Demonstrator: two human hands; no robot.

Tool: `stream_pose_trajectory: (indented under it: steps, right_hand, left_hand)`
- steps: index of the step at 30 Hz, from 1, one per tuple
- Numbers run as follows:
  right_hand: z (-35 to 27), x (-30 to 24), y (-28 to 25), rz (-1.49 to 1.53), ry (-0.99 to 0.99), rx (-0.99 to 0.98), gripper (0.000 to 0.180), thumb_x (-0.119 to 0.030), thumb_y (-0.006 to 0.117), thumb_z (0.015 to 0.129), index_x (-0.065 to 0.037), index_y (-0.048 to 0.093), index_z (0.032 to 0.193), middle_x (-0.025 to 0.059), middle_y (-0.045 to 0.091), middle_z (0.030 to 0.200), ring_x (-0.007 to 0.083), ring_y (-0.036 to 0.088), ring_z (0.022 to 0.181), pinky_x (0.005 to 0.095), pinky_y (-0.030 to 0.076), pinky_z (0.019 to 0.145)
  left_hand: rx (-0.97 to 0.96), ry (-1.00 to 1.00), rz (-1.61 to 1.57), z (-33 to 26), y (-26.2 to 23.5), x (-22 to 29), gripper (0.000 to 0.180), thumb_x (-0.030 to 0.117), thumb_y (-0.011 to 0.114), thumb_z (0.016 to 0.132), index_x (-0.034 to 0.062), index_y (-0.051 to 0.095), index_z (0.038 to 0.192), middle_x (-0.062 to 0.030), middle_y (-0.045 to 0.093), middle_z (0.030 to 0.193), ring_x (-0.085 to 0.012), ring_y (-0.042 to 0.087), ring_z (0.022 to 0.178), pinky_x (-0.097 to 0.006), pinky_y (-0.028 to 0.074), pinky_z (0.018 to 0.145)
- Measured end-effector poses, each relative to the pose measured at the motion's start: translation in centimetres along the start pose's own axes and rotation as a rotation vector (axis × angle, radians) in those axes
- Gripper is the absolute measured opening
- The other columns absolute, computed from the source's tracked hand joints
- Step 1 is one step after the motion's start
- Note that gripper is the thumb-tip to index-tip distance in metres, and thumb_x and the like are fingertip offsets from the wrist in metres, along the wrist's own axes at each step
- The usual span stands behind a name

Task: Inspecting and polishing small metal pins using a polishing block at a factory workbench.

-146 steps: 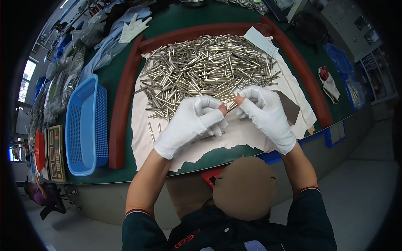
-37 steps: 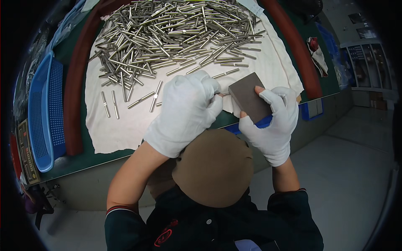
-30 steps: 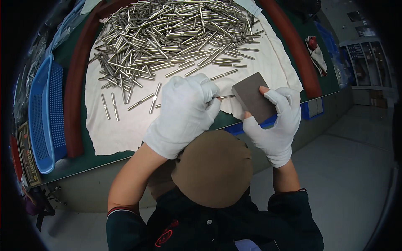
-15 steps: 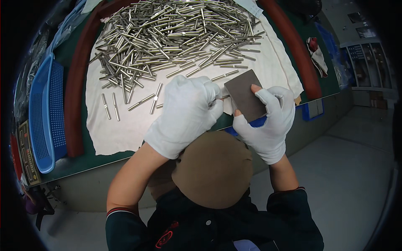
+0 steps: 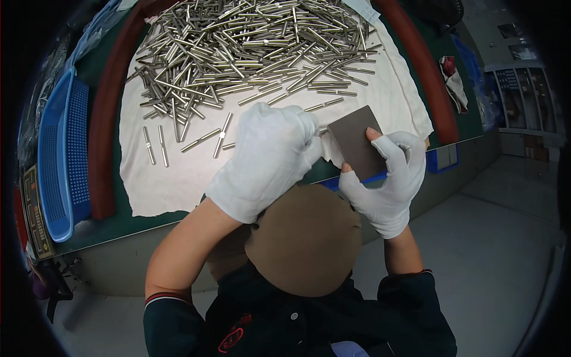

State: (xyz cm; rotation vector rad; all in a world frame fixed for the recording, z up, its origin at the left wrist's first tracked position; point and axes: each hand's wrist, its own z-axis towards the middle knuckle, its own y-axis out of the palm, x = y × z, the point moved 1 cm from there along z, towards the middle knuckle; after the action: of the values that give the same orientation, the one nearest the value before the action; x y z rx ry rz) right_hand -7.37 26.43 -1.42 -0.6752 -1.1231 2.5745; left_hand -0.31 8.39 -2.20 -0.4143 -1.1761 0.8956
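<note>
My left hand (image 5: 262,156), in a white glove, is closed with its fingers curled under. A short end of a metal rod (image 5: 323,131) shows between this hand and the block; the fingers hide the rest of it. My right hand (image 5: 394,178) wears a white glove with thumb and fingertip bare. It grips a flat grey-brown rectangular block (image 5: 355,141) by its right side and lower edge, tilted over the table's front edge. Ahead lies a large heap of shiny metal rods (image 5: 256,47) on a white cloth (image 5: 163,193). Several loose rods (image 5: 162,146) lie left of my left hand.
Red-brown padded rails (image 5: 104,160) border the cloth left and right on the green table (image 5: 131,223). A blue perforated basket (image 5: 56,172) stands at the left, beside a dark printed box (image 5: 37,208). A cloth bundle (image 5: 454,86) lies at the right; a blue bin (image 5: 443,157) sits below the edge.
My right hand and the block have moved slightly right and nearer to me. My left hand stays closed in nearly the same place. The view has shifted a little.
</note>
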Motion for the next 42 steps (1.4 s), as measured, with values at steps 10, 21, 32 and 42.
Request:
stream_pose_trajectory:
  steps: [10,21,32,42]
  right_hand:
    - [-0.9,0.4,-1.0,-0.047,-0.039,-0.041,0.055,-0.018,0.077,0.058,-0.011,0.063,0.111,0.0056,0.048,0.094,0.0215,0.047,0.078,0.0346,0.036,0.069]
    - [2.0,4.3,-0.6,-0.325,0.125,0.041,0.059,-0.024,0.081,0.066,-0.008,0.06,0.119,0.0105,0.055,0.114,0.0275,0.053,0.097,0.0383,0.041,0.081]
    - [5.4,-1.9,1.0,0.995,0.59,-0.128,0.016,-0.011,0.063,0.093,0.003,0.066,0.086,0.0064,0.064,0.073,0.006,0.056,0.06,0.0227,0.044,0.053]
    - [6.5,-2.5,1.9,1.285,0.722,-0.459,0.016,-0.011,0.059,0.095,0.004,0.062,0.098,0.0061,0.067,0.078,0.0069,0.064,0.068,0.0212,0.053,0.06]
  left_hand:
    - [0.006,-0.052,-0.048,-0.1,-0.1,0.1,0.009,0.005,0.066,0.072,0.0049,0.06,0.065,-0.007,0.057,0.057,-0.0202,0.056,0.045,-0.031,0.044,0.048]
    - [-0.082,0.052,0.193,0.3,-1.1,0.4,0.011,0.005,0.07,0.076,0.0046,0.06,0.079,-0.0085,0.061,0.071,-0.0223,0.06,0.056,-0.034,0.047,0.055]
    - [-0.05,-0.634,-0.925,0.5,-3.1,3.4,0.015,0.014,0.061,0.095,-0.0009,0.058,0.093,0.0014,0.055,0.07,-0.0015,0.044,0.058,-0.018,0.034,0.05]
    - [0.036,-0.711,-0.879,-0.3,-3.7,2.0,0.017,0.012,0.062,0.094,-0.0037,0.057,0.093,-0.0044,0.061,0.075,-0.0062,0.053,0.059,-0.019,0.042,0.053]
